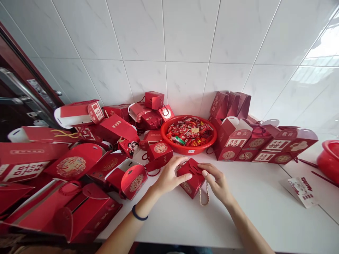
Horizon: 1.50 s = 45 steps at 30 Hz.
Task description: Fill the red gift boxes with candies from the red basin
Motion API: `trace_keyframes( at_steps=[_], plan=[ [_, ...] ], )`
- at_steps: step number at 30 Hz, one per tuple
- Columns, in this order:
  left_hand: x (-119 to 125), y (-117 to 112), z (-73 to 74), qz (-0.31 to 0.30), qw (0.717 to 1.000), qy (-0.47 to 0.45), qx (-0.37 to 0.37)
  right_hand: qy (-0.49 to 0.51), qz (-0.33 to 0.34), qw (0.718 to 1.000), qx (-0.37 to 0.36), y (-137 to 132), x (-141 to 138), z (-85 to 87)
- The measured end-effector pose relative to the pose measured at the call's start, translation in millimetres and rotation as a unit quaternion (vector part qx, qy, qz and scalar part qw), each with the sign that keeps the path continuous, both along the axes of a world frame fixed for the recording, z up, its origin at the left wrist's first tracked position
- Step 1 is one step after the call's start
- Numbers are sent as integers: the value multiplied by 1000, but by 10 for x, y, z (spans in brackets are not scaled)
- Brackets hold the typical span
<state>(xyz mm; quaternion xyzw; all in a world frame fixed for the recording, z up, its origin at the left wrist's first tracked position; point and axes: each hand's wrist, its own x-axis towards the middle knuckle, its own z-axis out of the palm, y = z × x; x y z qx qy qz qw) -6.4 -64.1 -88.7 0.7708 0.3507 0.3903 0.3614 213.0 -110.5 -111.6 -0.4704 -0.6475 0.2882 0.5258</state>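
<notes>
As left hand (171, 176) and right hand (217, 180) curve inward, both hold the red box (194, 182).

"囍" on left box (23, 162), right boxes (278, 144).

A tiled room, apparently in a home. Grey-veined white wall tiles (188, 31) rise behind a smooth white tabletop (249, 201), near a dark-red door (19, 65).

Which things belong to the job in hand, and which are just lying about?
Likely in use: red gift box being handled, wrapped candies, red basin, boxes at left, boxes stacked at right.
Likely lying about: printed paper, red container far right.
</notes>
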Motion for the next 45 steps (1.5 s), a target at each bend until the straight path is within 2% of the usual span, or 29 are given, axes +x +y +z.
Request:
trace_keyframes(
  at_steps=[4, 8, 11, 13, 16, 19, 23, 25, 29, 34, 39, 42, 45],
  plan=[
    [39, 66, -9, -13, 1000, 21, -18, -10, 6, 1000, 2, 3, 18, -5],
    [90, 134, 64, -58, 995, 64, -45, -29, 12, 1000, -3, -4, 30, 1],
    [127, 166, 117, -87, 992, 66, -60, -18, -15, 1000, -13, 2, 54, 5],
    [141, 176, 124, -77, 993, 64, -67, 0, -49, 998, -34, 17, 81, 6],
    [139, 183, 98, -12, 995, 71, -72, 2, -80, 993, -82, 41, 116, 12],
    [118, 194, 69, 52, 995, 75, -47, -4, -39, 989, -142, 42, 103, 28],
    [83, 213, 76, 67, 994, 82, -25, 26, 57, 978, -200, 44, 30, 40],
    [66, 223, 92, 63, 994, 90, -30, 50, 47, 978, -197, 69, 10, 33],
    [36, 244, 148, 62, 991, 111, -44, 56, -28, 984, -168, 127, 34, 22],
    [13, 268, 258, 48, 987, 147, -40, 14, 33, 979, -201, 107, 56, 61],
    [19, 304, 372, 75, 976, 203, -29, 61, 15, 979, -192, 151, 42, 121],
    [25, 362, 413, 49, 969, 236, -61, 105, 73, 967, -222, 203, 69, 170],
    [31, 423, 412, 23, 966, 229, -120, 120, 145, 942, -277, 235, 108, 226]
  ],
)
